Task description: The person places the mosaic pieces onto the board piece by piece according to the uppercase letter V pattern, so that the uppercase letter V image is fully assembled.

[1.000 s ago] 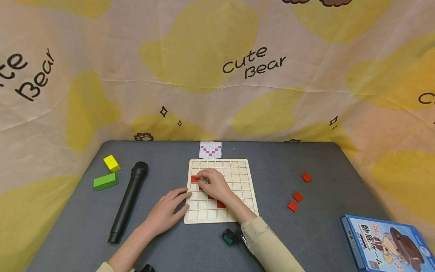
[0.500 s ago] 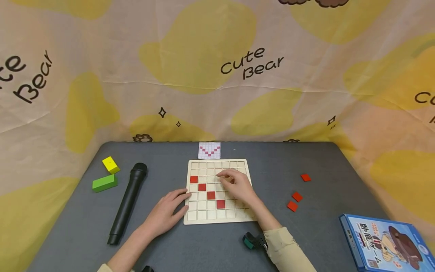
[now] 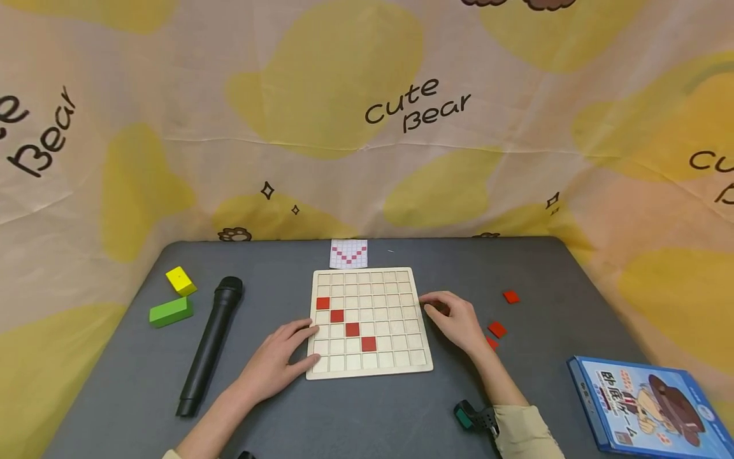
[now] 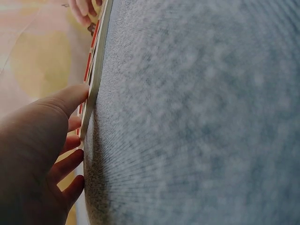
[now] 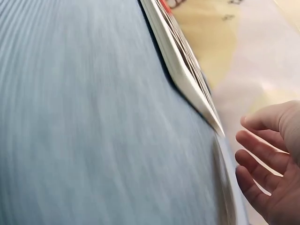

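A pale grid board (image 3: 395, 368) lies flat on the grey table, with several red square tiles (image 3: 352, 329) in its cells in a diagonal from upper left to lower middle. My left hand (image 3: 275, 362) rests at the board's left edge, fingers extended and touching it; in the left wrist view the thumb lies on the rim. Just beyond the right edge is my right hand (image 3: 457, 320), loosely curved, and the right wrist view shows nothing between its fingers (image 5: 255, 176). Three loose red tiles (image 3: 497, 329) lie to its right, one partly hidden by the hand.
Behind the board lies a small card (image 3: 348, 254) printed with a pink V pattern on a grid. At the left are a black microphone (image 3: 209, 344), a green block (image 3: 171, 312) and a yellow block (image 3: 180, 280). A blue box (image 3: 648, 401) sits at the front right.
My right hand has moved right, from over the upper-left tile, across the board and past its right edge. The tiles in the grid are now uncovered. My left hand stays at the board.
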A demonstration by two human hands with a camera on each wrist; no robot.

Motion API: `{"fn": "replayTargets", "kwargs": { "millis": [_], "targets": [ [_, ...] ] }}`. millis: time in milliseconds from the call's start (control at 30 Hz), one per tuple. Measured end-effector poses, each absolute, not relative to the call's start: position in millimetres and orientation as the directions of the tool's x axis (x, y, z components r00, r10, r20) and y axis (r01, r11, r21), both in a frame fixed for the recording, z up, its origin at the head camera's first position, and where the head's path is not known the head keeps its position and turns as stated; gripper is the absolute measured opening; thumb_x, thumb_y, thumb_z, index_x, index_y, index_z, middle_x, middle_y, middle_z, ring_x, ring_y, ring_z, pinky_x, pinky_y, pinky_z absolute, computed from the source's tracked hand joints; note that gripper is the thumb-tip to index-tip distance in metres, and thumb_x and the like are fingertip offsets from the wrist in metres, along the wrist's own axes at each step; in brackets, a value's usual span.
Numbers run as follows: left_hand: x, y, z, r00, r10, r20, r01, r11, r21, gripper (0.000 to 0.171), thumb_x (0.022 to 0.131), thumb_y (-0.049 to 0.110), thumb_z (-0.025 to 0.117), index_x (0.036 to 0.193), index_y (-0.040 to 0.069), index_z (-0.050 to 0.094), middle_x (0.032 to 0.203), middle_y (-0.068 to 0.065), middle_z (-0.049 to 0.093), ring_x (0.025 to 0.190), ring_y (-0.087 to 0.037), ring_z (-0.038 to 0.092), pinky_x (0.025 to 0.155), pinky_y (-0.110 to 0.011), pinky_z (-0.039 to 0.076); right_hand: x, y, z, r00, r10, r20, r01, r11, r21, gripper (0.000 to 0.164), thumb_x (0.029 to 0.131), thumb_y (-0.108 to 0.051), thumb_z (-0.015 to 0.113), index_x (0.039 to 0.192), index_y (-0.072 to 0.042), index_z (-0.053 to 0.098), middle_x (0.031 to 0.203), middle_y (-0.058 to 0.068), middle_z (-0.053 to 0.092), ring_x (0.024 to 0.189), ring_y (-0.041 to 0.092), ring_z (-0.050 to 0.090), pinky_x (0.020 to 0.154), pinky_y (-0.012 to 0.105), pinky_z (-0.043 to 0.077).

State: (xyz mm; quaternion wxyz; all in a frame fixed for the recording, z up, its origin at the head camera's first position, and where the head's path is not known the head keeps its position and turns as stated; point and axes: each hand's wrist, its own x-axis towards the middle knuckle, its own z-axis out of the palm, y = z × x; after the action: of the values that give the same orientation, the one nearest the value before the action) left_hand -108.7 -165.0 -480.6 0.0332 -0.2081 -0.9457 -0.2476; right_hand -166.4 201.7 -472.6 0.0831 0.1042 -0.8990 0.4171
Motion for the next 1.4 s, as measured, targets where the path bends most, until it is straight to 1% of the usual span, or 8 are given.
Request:
{"fn": "replayTargets", "kwargs": {
  "millis": [233,467,667,733,933,1100,1300,1400],
  "targets": [
    [-109,-166,-480,-0.915,0.372,0.156,0.401,0.792,0.460,0.053,0.088,0.036,0.073,0.134,0.013,0.060,0.140,-0.006,0.051,0.129,-0.030,0.047,0.101,-0.055,0.039,-159,237,-470,-0.973,-0.055,0.224,-0.198,0.692,-0.694,0.019,0.090,-0.011,0.069,0.109,-0.014,0.074,0.109,0.004,0.069,0.078,0.016,0.062,0.070,0.030,0.051],
    [-108,-164,-478,-0.923,0.361,0.135,0.379,0.793,0.477,0.053,0.087,0.035,0.073,0.134,0.013,0.060,0.140,-0.007,0.051,0.129,-0.030,0.046,0.102,-0.055,0.038,-145,269,-462,-0.971,0.015,0.237,-0.145,0.752,-0.643,0.023,0.089,-0.009,0.071,0.111,-0.010,0.072,0.104,0.008,0.068,0.079,0.023,0.063,0.070,0.037,0.050],
    [-108,-165,-477,-0.925,0.357,0.129,0.373,0.789,0.488,0.053,0.088,0.035,0.073,0.134,0.013,0.060,0.140,-0.008,0.051,0.130,-0.031,0.046,0.102,-0.055,0.038,-134,293,-460,-0.979,0.065,0.191,-0.063,0.800,-0.597,0.027,0.088,-0.010,0.070,0.114,-0.006,0.071,0.113,0.018,0.064,0.096,0.034,0.060,0.080,0.050,0.049],
    [-108,-165,-477,-0.925,0.358,0.128,0.373,0.788,0.490,0.053,0.088,0.035,0.073,0.134,0.013,0.060,0.140,-0.008,0.051,0.130,-0.031,0.046,0.101,-0.055,0.038,-131,299,-460,-0.983,0.073,0.169,-0.041,0.809,-0.587,0.028,0.087,-0.011,0.070,0.114,-0.005,0.070,0.116,0.021,0.062,0.098,0.035,0.058,0.082,0.052,0.047],
    [-108,-166,-476,-0.923,0.362,0.128,0.377,0.788,0.488,0.054,0.088,0.035,0.073,0.135,0.013,0.059,0.140,-0.007,0.051,0.129,-0.031,0.046,0.101,-0.055,0.038,-126,305,-458,-0.992,0.055,0.111,-0.019,0.821,-0.571,0.029,0.089,-0.014,0.071,0.116,-0.003,0.069,0.115,0.022,0.061,0.096,0.033,0.058,0.077,0.048,0.047],
    [-108,-165,-476,-0.922,0.364,0.135,0.381,0.787,0.485,0.053,0.088,0.034,0.074,0.134,0.013,0.060,0.140,-0.007,0.051,0.129,-0.030,0.046,0.101,-0.055,0.038,-128,300,-460,-0.992,0.030,0.122,-0.047,0.814,-0.579,0.025,0.089,-0.011,0.070,0.113,-0.003,0.071,0.105,0.015,0.064,0.090,0.028,0.060,0.074,0.040,0.046],
    [-108,-166,-476,-0.921,0.364,0.138,0.383,0.784,0.488,0.053,0.087,0.033,0.074,0.134,0.013,0.060,0.140,-0.007,0.051,0.129,-0.030,0.046,0.101,-0.055,0.039,-132,288,-463,-0.993,-0.004,0.117,-0.077,0.773,-0.630,0.026,0.088,-0.010,0.072,0.113,-0.004,0.071,0.106,0.014,0.065,0.091,0.028,0.067,0.075,0.033,0.055],
    [-108,-165,-475,-0.921,0.367,0.134,0.383,0.782,0.492,0.053,0.087,0.034,0.074,0.134,0.013,0.060,0.140,-0.007,0.051,0.129,-0.030,0.046,0.101,-0.055,0.039,-134,284,-464,-0.993,-0.020,0.119,-0.092,0.760,-0.643,0.029,0.086,-0.009,0.075,0.114,-0.004,0.070,0.109,0.015,0.065,0.094,0.029,0.067,0.077,0.033,0.056]
  ]
}}
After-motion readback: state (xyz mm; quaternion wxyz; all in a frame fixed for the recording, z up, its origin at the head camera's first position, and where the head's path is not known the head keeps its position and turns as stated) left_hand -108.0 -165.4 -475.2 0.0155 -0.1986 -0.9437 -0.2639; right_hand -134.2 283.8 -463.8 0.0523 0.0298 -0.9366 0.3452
